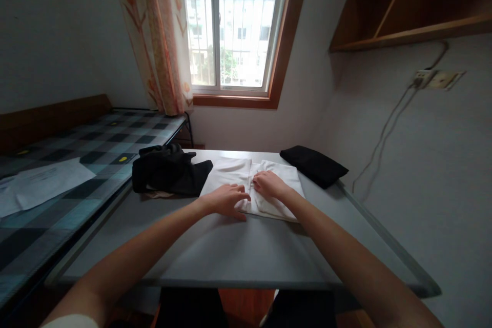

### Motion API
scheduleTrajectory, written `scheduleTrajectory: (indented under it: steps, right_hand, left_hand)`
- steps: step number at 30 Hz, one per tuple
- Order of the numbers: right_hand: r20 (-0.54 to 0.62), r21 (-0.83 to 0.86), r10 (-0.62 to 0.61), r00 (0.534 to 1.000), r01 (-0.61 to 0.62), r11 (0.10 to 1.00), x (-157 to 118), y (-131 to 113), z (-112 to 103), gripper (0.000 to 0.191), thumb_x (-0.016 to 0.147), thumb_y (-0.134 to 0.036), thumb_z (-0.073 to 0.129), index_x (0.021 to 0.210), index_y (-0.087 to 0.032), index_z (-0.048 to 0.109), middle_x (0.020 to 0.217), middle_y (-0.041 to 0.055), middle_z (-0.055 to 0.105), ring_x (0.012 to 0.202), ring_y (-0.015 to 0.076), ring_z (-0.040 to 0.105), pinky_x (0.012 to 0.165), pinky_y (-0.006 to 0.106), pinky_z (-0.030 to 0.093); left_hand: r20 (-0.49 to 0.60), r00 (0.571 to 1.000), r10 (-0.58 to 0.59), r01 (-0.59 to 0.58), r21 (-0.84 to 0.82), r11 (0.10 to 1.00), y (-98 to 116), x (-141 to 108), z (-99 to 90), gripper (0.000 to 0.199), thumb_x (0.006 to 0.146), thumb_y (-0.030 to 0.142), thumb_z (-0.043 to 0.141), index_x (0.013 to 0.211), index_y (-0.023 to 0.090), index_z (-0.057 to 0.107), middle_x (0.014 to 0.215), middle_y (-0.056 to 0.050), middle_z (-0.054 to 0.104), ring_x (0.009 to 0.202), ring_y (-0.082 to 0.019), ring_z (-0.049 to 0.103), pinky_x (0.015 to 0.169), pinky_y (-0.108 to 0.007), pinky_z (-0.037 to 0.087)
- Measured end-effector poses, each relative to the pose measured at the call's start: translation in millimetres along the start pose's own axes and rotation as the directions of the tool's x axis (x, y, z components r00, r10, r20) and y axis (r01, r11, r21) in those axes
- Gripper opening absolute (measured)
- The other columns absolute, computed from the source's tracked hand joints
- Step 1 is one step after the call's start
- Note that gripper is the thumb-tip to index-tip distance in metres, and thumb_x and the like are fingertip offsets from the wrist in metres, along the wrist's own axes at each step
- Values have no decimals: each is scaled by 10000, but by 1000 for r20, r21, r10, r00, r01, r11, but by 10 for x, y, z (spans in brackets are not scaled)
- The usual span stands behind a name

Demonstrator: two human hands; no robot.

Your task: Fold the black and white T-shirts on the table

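A white garment [230, 170], folded into flat panels with a seam down its middle, lies on the grey table [215, 256]. Over its near left part is my left hand [227, 199], fingers apart and thumb stretched toward me; it grips nothing. My right hand [268, 184] rests on the right panel beside the middle seam, its fingers curled together against the cloth. Their tips are partly hidden. Left of the white garment is a crumpled heap of black clothing [165, 171]. A folded black garment [313, 164] lies at the table's back right.
On the left stands a bed with a checkered mattress [126, 136], papers [49, 182] lying on it. A curtain [157, 36] hangs by the window [238, 25]. To the right are a wall shelf [407, 31] and a socket [438, 80] with a hanging cable.
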State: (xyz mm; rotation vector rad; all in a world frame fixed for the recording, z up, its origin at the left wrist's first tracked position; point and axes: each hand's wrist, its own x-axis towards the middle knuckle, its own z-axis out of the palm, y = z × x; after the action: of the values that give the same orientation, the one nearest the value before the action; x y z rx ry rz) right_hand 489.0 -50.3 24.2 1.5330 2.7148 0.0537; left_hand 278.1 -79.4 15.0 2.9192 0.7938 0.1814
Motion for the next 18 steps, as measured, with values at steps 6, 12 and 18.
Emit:
scheduleTrajectory:
  steps: [6,12,18]
  right_hand:
    - [9,36,203,979,-203,979,93,32,-30,266,886,-166,467,997,-81,693,990,225,706,948,306,667,839,355,426]
    - [68,214,229,971,-238,947,50,146,-128,238,920,-226,441,981,-158,660,896,82,714,763,166,623,657,233,416]
    - [-140,707,187,972,-34,707,-91,154,-140,163,858,-312,485,796,-182,559,676,-2,607,592,116,492,555,229,378]
  left_hand:
    - [22,999,-41,43,-57,997,-145,-94,-51,485,828,36,447,1131,314,706,922,-30,609,793,-151,594,720,-237,438]
    - [-51,989,-140,146,143,979,-182,-146,-242,266,867,357,560,758,218,759,890,-54,641,794,-183,599,795,-319,417]
    - [-221,975,11,40,222,974,-41,82,-97,314,943,221,442,1208,203,609,1198,-95,619,1044,-215,570,896,-336,385]
